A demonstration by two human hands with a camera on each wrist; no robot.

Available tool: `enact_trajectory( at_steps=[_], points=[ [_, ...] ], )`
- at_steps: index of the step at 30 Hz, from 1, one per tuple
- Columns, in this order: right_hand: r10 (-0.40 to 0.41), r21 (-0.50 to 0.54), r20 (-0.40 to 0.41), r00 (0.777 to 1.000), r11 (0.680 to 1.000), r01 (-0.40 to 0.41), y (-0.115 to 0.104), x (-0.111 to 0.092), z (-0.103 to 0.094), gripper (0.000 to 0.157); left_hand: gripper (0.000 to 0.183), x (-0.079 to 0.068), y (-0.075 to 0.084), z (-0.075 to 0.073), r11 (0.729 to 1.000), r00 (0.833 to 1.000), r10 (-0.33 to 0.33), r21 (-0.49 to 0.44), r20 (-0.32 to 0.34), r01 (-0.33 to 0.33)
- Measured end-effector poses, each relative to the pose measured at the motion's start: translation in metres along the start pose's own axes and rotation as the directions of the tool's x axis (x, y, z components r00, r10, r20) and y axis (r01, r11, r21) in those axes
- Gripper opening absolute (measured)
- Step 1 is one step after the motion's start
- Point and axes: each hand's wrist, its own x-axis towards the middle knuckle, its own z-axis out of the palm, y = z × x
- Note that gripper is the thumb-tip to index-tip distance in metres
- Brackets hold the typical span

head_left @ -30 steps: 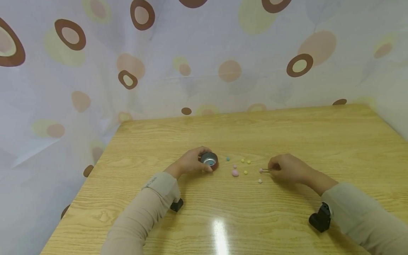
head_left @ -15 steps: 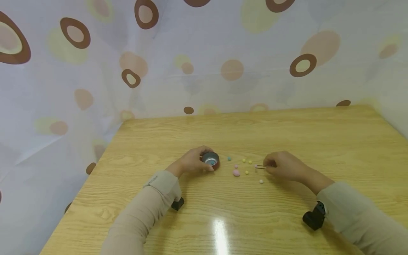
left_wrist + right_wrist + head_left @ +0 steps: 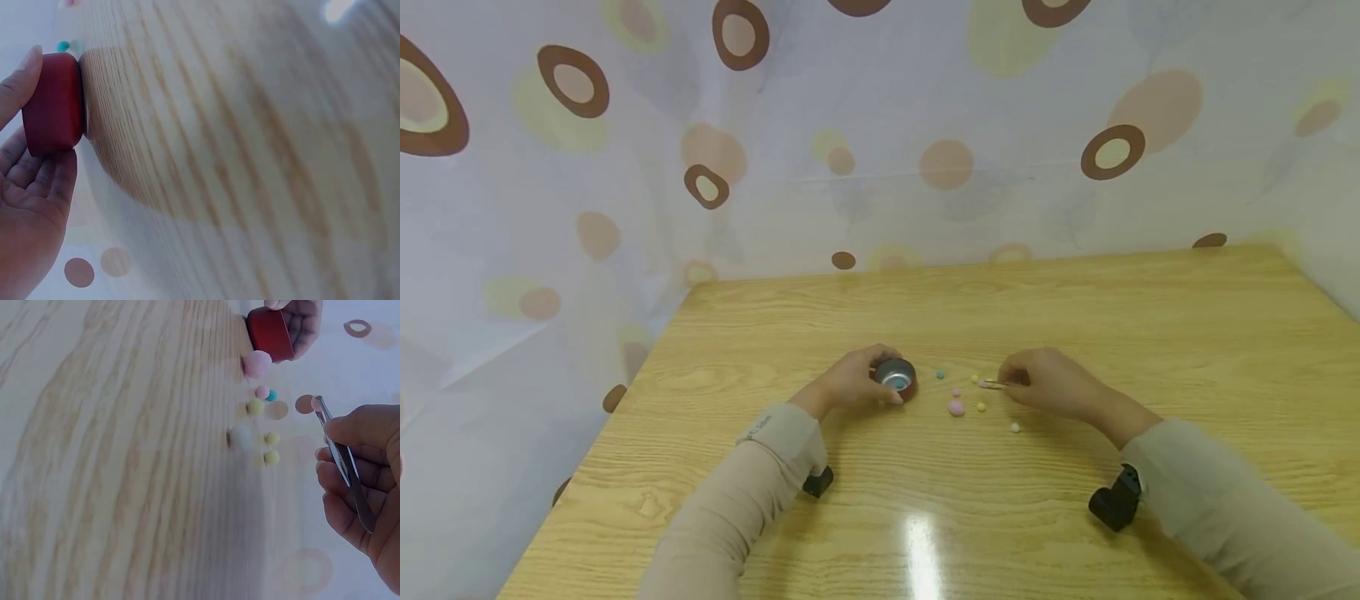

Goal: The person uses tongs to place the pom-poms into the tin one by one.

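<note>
The left hand [image 3: 852, 382] is gripping a red cup [image 3: 55, 103] from its outer side, thumb and fingers spread to the cup's width; the cup is standing upright on the worktop [image 3: 820, 317], with something blue showing inside its metallic bowl. The right hand [image 3: 1052, 387] is pinching metal tweezers [image 3: 356, 487] between thumb and fingers, nearly closed, and their tips, pointing toward the left hand, are holding a pale pink ball [image 3: 315, 404] off the worktop. Between the hands, more balls are lying: a teal ball [image 3: 940, 374] near the cup, a larger pink ball [image 3: 956, 407] and a smaller pink ball [image 3: 957, 392] farther from the left hand, and three yellow balls [image 3: 272, 438] nearer the right hand's fingertips. A white ball [image 3: 1015, 427] is resting just on the person's side of the right hand.
</note>
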Motion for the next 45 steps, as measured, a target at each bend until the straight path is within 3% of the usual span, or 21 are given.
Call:
enact_trajectory(
  at_steps=[8, 17, 34, 45],
  points=[
    [0.0, -0.015, -0.005, 1.0, 1.0, 0.0, -0.01, 0.015, -0.002, 0.008, 0.058, 0.001, 0.004, -0.002, 1.0, 1.0, -0.007, 0.028, -0.014, 0.007],
    [-0.054, -0.017, -0.012, 0.998, 0.998, 0.053, -0.019, 0.029, 0.001, 0.006, 0.057, 0.0, 0.009, -0.004, 1.0, 1.0, -0.01, 0.019, -0.018, 0.011],
    [-0.083, 0.037, -0.034, 0.996, 0.996, 0.084, -0.025, 0.048, 0.014, 0.005, 0.06, 0.0, 0.003, -0.001, 1.0, 1.0, -0.016, 0.013, -0.004, 0.016],
    [-0.044, 0.111, -0.004, 0.999, 0.993, 0.044, -0.034, 0.055, 0.025, 0.004, 0.058, -0.001, 0.003, -0.001, 1.0, 1.0, -0.009, -0.027, 0.006, 0.009]
  ],
)
